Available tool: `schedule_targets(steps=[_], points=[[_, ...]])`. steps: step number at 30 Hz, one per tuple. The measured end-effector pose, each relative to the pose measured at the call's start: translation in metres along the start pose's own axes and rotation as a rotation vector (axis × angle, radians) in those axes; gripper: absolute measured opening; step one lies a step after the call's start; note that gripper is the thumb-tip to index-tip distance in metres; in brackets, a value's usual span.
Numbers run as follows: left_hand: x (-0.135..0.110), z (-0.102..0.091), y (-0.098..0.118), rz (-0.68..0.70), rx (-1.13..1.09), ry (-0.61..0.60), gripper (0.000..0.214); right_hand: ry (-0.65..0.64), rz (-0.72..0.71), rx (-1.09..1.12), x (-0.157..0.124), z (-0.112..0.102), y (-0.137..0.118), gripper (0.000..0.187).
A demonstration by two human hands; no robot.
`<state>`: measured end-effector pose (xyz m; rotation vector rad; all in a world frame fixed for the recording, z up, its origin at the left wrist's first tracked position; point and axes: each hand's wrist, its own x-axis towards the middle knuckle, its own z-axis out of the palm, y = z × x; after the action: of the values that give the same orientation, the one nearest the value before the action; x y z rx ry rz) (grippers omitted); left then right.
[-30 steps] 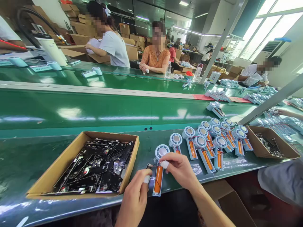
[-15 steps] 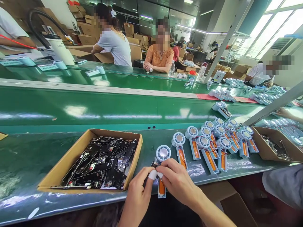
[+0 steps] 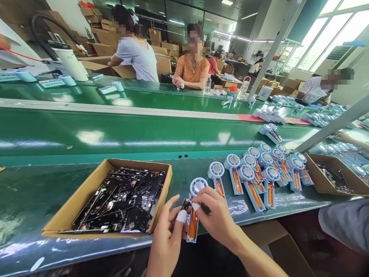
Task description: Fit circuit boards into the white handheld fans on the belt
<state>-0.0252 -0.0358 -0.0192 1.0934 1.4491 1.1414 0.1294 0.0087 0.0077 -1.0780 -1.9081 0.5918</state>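
Observation:
My left hand (image 3: 167,234) holds a small black circuit board (image 3: 186,204) between thumb and fingers, its thumb wearing a white finger cot. At the board's upper end, the thumb and forefinger of my right hand (image 3: 216,211) are pinched together, also with a white cot; whatever lies between them is too small to make out. Beneath both hands lies a light-blue handheld fan (image 3: 198,185), its round head away from me and its open handle showing an orange battery (image 3: 192,227). Just right of it rests another open fan (image 3: 216,170).
To the left stands a cardboard box (image 3: 57,207) of black circuit boards. Several open fans (image 3: 247,173) crowd the bench at right, beside a second box (image 3: 325,184). A green conveyor (image 3: 144,130) runs behind, with co-workers across it. A metal post (image 3: 331,125) slants at right.
My left hand has turned and its fingers have spread, bringing the circuit board into clearer view. My right fingertips have shifted slightly up along it. The fan below stays almost in place.

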Motion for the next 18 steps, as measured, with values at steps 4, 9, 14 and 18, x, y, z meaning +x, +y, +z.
schedule_targets(steps=[4,9,14,18], points=[[-0.001,-0.002,-0.006,0.094,0.117,-0.006,0.049,-0.020,-0.043,-0.199,-0.001,0.004,0.000,0.022],[-0.003,0.001,-0.010,0.393,0.317,0.158,0.035,-0.044,-0.122,-0.456,-0.004,0.003,-0.008,0.022],[-0.001,0.000,-0.004,0.538,0.377,0.174,0.029,-0.091,-0.173,-0.505,-0.002,0.001,-0.013,0.027],[0.004,-0.008,0.002,0.557,0.351,0.105,0.026,-0.110,-0.064,-0.212,0.005,-0.006,-0.005,0.022]])
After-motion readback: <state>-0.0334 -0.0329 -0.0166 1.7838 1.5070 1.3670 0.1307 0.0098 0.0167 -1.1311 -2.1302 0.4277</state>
